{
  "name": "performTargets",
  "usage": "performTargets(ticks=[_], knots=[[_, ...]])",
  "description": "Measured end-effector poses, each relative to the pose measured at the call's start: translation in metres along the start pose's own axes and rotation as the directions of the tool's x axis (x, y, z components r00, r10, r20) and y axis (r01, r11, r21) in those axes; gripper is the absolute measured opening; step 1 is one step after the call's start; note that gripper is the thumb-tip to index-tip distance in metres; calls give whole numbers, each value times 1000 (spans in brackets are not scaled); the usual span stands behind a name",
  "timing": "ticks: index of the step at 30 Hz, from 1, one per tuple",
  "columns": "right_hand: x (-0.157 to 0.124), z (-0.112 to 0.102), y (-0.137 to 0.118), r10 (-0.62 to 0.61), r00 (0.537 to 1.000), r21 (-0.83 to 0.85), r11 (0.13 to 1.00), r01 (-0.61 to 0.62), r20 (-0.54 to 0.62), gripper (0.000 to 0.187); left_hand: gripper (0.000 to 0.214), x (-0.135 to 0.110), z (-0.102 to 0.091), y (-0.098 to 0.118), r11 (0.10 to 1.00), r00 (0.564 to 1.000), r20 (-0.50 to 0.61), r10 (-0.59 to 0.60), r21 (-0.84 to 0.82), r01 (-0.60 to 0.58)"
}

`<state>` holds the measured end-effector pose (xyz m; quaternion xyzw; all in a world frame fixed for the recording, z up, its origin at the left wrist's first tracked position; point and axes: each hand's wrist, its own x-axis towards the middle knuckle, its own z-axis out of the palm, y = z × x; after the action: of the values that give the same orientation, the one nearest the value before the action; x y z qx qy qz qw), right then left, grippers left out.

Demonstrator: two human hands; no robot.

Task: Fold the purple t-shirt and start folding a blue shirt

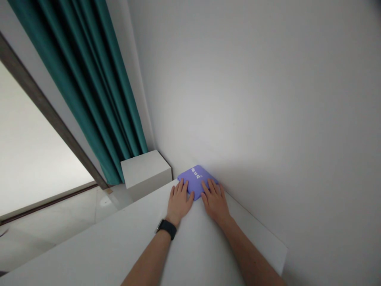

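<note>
A purple cloth-like piece [195,180] with white lettering lies flat at the far corner of the white tabletop [143,222], close to the wall. My left hand [179,200] rests on its left edge, fingers stretched out and slightly apart, palm down. On its right edge lies my right hand [214,200], also flat with fingers spread. Both hands press from above and neither is wrapped round anything. The black watch [167,228] sits on my left wrist. Whether the purple piece is folded or a flat packet, I cannot tell.
Beyond the left edge stands a lower white box-shaped cabinet [147,171]. Green curtains [98,91] hang behind it beside a brown-framed window or door [44,95]. The pale wall [253,99] runs along the right side. Shiny floor [80,220] shows at lower left.
</note>
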<state>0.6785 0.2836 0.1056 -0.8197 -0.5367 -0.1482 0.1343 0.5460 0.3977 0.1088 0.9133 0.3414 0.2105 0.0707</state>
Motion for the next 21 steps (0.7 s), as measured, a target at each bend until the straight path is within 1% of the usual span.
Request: performTargets(ticks=[2, 5, 7, 8, 10, 12, 14, 16, 19, 21], knots=[[-1, 0, -2, -48, 999, 4, 999, 48, 6, 49, 51, 2, 4, -4, 998, 999, -31, -30, -61, 28], [-2, -1, -3, -58, 998, 6, 998, 58, 10, 49, 50, 6, 8, -10, 988, 993, -96, -75, -139, 61], [-2, -1, -3, -75, 997, 14, 997, 75, 9, 49, 50, 10, 7, -14, 990, 992, -116, -45, -137, 29], [-2, -2, -2, -84, 996, 18, 996, 84, 8, 49, 50, 12, 7, -16, 993, 994, -111, -12, -119, -1], [-1, -2, -2, -90, 996, 23, 996, 89, 9, 48, 50, 16, 5, -20, 996, 997, -62, 55, -70, -60], [-1, -1, -2, -83, 997, 21, 996, 83, 12, 48, 50, 20, 3, -23, 996, 997, 5, 79, -29, -79], [-1, 2, -2, -71, 997, 20, 997, 71, 12, 49, 49, 23, 3, -25, 998, 997, 42, 60, 0, -60], [-2, 5, -1, -66, 998, 24, 998, 66, 8, 49, 48, 25, 4, -26, 999, 999, 39, 33, 14, -34], [-1, 8, 0, -63, 998, 45, 997, 64, -10, 49, 46, 25, 6, -27, 1000, 1000, -17, -9, -5, 9], [-1, 7, 2, -65, 997, 69, 995, 67, -32, 48, 45, 23, 5, -31, 997, 995, -74, -65, -50, 61]])
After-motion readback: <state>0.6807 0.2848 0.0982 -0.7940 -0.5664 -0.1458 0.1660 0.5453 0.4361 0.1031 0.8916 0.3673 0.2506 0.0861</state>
